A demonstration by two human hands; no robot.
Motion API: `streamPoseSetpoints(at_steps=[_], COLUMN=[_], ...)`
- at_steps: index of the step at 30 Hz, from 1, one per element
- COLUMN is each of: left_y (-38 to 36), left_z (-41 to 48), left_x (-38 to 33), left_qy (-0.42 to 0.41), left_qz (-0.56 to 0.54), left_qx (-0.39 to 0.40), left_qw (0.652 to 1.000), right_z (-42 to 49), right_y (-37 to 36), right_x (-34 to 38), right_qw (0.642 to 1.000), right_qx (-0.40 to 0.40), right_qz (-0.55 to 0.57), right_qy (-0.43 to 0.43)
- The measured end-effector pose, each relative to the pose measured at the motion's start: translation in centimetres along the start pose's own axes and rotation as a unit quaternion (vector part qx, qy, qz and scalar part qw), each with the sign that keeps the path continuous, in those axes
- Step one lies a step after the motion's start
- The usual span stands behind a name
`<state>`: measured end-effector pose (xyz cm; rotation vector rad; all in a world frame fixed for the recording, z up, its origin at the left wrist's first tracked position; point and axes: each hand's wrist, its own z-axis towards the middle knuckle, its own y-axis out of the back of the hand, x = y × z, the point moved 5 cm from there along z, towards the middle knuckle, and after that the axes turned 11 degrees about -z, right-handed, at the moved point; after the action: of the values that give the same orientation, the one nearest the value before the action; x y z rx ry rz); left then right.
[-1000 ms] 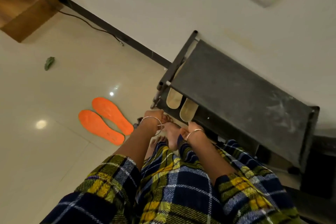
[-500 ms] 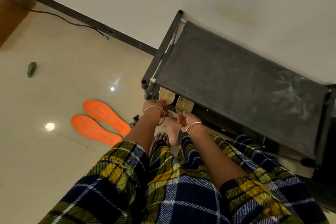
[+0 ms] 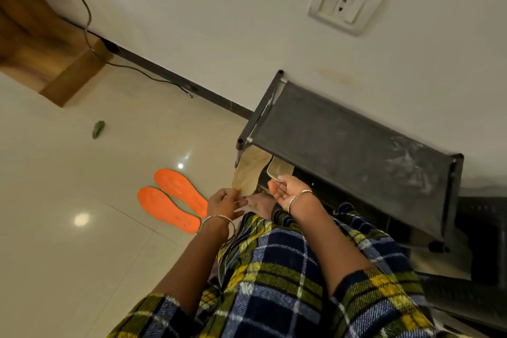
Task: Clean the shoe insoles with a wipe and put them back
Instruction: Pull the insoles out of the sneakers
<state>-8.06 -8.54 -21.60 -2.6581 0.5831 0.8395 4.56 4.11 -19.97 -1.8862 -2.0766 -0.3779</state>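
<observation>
I see the L hand (image 3: 225, 202) pinching the heel end of a beige insole (image 3: 251, 173), which hangs tilted at the front edge of the black shoe rack (image 3: 343, 151). The R hand (image 3: 288, 189), fingers curled, grips the rim of the second beige insole (image 3: 275, 167) just beside it, under the rack top. Two flat orange insoles (image 3: 168, 210) lie side by side on the glossy tile floor (image 3: 68, 255), left of the hands, w/ open room around. Rack top is matte and dusty.
</observation>
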Motion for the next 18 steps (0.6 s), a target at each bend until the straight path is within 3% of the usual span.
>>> streamPoseSetpoints(at_steps=[9,18], left_y=[9.9,23.7], left_z=[-8.6,-11.1], left_x=[-3.1,-2.0], left_qy=[-0.019,0.036], left_qz=[-0.086,-0.223], left_qx=[-0.020,-0.148], left_qw=[0.996,0.963], right_z=[-11.3,-18.4], right_y=[-3.0,-11.9], right_x=[-0.3,-3.2], right_qw=[0.985,0.928], right_qx=[0.079,0.131], right_qz=[-0.150,-0.336], right_qy=[0.040,0.090])
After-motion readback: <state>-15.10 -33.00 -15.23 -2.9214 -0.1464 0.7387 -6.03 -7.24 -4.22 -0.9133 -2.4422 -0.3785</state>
